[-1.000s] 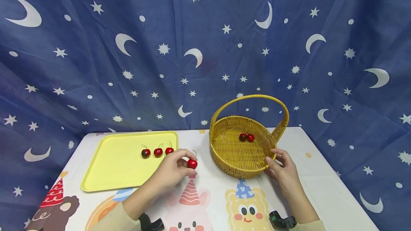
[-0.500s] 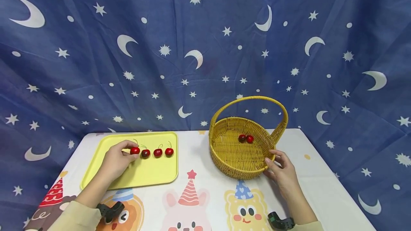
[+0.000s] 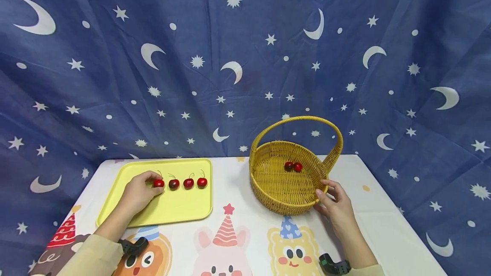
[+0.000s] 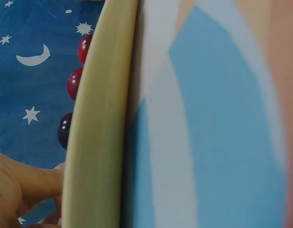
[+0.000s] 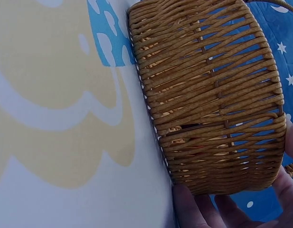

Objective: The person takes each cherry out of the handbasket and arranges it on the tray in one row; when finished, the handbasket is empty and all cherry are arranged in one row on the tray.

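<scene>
My left hand (image 3: 139,191) is over the yellow tray (image 3: 184,210), with thumb and forefinger pinching a red cherry (image 3: 158,183) at the left end of a row. To its right lie a dark cherry (image 3: 174,184) and two redder ones, all with stems. In the left wrist view the tray's edge (image 4: 101,114) hides most of the pinch. My right hand (image 3: 337,205) grips the right side of the wicker basket (image 3: 287,191), thumb at the rim and fingers outside, low on the woven wall (image 5: 212,95) in the right wrist view. Two cherries (image 3: 293,166) lie together inside the basket.
The tall basket handle (image 3: 297,118) arches over the opening. Beneath everything is a white tablecloth (image 3: 232,182) with cartoon prints, between tray and basket too. Behind the table hangs a blue curtain (image 3: 245,54) with moons and stars.
My left hand has carried the cherry leftward from the cloth beside the tray to the row's left end, then shifted slightly farther left. The right hand stays at the basket.
</scene>
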Action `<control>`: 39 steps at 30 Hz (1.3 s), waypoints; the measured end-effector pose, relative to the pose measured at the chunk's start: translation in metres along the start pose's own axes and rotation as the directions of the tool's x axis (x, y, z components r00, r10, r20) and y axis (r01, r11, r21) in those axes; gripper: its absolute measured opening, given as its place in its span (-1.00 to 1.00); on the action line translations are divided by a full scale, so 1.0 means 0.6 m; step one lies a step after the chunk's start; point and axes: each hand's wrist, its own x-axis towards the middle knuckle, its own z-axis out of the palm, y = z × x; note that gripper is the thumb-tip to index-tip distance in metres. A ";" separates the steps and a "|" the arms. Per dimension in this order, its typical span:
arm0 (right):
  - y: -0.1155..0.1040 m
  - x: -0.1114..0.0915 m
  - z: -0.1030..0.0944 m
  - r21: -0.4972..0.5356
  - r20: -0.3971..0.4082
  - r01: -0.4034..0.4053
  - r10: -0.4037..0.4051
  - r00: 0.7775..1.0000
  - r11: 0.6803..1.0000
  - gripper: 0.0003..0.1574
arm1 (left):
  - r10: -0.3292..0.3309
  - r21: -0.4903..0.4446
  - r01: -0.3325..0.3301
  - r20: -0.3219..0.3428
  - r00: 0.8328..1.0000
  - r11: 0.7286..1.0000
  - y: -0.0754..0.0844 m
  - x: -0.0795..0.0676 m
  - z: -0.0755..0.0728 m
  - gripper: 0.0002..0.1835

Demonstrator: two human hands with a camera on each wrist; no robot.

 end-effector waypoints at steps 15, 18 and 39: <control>0.000 0.000 0.000 0.004 0.004 -0.008 0.008 1.000 1.000 -0.39 | 0.020 -0.015 -0.020 -0.005 1.000 1.000 0.006 -0.004 -0.014 -0.51; -0.001 0.001 0.000 0.005 0.005 -0.010 0.010 1.000 1.000 -0.39 | 0.044 -0.016 -0.045 -0.030 0.999 0.999 0.022 -0.009 -0.019 -0.50; -0.003 -0.001 -0.001 0.004 0.004 0.003 -0.003 1.000 1.000 -0.39 | 0.586 -0.355 -0.500 0.195 0.787 0.790 0.386 -0.071 0.155 -0.56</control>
